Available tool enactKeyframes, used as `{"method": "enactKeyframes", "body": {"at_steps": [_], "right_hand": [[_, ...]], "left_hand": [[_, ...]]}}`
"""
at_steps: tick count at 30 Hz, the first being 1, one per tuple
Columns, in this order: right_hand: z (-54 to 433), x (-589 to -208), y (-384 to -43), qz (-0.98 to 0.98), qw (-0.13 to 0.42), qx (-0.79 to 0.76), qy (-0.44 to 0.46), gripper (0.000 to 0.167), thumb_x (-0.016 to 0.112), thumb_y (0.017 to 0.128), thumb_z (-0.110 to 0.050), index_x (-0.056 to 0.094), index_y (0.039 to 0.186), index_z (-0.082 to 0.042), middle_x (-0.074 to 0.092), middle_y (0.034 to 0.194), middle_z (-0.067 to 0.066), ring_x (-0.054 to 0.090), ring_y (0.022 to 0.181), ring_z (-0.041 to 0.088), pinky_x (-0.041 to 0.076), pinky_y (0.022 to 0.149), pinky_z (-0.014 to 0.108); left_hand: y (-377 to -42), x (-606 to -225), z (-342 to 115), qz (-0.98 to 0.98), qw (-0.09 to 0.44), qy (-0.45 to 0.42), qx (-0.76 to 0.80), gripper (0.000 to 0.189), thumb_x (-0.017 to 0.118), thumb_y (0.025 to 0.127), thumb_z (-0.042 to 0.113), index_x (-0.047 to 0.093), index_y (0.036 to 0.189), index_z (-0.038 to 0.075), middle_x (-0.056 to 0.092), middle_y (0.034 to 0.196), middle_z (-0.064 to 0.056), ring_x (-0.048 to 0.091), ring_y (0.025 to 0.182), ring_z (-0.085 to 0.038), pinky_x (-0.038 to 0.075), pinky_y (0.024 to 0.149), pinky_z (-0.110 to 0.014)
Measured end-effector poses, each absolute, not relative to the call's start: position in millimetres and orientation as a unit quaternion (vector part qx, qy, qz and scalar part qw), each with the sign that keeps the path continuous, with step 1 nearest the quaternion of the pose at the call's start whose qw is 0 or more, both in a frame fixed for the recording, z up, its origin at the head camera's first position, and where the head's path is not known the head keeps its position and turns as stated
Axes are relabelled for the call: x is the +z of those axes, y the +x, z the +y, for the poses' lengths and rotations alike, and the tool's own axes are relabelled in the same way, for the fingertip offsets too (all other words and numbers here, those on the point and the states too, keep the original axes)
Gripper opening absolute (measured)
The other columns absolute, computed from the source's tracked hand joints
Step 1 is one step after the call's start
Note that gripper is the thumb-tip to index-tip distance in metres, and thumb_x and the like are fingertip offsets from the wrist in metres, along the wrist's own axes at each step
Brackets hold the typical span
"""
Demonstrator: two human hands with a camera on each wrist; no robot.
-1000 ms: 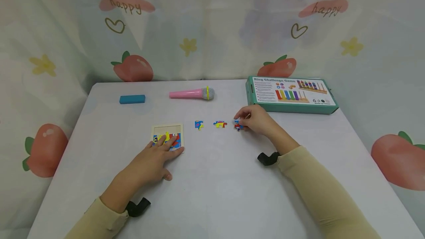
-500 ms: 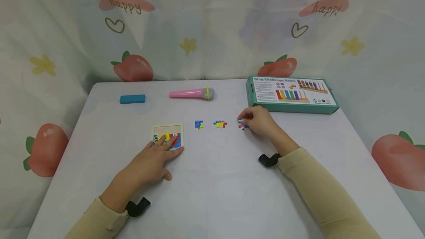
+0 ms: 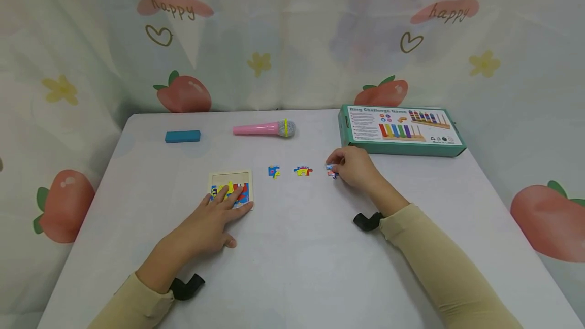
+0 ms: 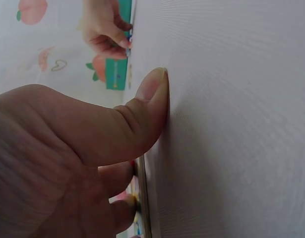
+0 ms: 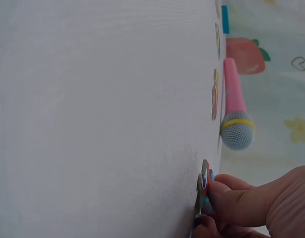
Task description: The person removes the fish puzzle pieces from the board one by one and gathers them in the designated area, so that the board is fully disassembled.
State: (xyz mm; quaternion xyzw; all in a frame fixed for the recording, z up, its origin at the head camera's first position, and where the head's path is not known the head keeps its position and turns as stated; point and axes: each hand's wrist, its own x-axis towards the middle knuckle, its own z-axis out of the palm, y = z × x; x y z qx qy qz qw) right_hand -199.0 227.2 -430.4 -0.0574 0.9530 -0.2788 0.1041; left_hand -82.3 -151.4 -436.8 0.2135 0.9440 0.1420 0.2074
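My left hand lies with spread fingers on a small wooden puzzle tray, whose lower part holds colourful pieces. Its thumb touches the white table in the left wrist view. My right hand pinches a blue and red puzzle piece between thumb and fingers at the table surface; the hand hides part of it. Left of that piece lie a yellow and red puzzle piece and a blue and yellow puzzle piece, apart from each other. In the right wrist view the pinched piece stands near the cloth.
Farther back lie a pink toy microphone and a blue block. A green Ring Challenge Game box sits just behind my right hand. A patterned curtain hangs at the table's back edge.
My right hand shifted slightly right with the pinched puzzle piece, then a little back left. The left hand stays on the tray.
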Motion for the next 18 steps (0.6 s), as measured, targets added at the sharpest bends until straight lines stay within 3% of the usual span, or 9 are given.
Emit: {"method": "enactKeyframes", "body": {"at_steps": [10,18], "right_hand": [[207,-424,-193,0.962,0.102,-0.241,-0.083,0.023,0.073,0.099,-0.005,0.079,0.119,-0.015,0.069,0.117,0.008,0.063,0.107,0.029,0.058,0.096,0.046],[166,-416,-186,0.946,0.102,-0.262,-0.161,0.022,0.077,0.097,-0.006,0.081,0.116,-0.017,0.073,0.112,0.003,0.063,0.097,0.024,0.056,0.086,0.037]], "left_hand": [[-81,-440,-154,0.941,0.203,0.220,0.156,0.091,0.087,0.089,0.026,0.041,0.167,0.033,0.015,0.183,-0.006,0.008,0.168,-0.048,0.012,0.131,-0.074],[-78,-439,-152,0.947,0.199,0.211,0.136,0.086,0.086,0.091,0.028,0.044,0.165,0.035,0.018,0.183,-0.005,0.012,0.168,-0.046,0.015,0.132,-0.072]]}}
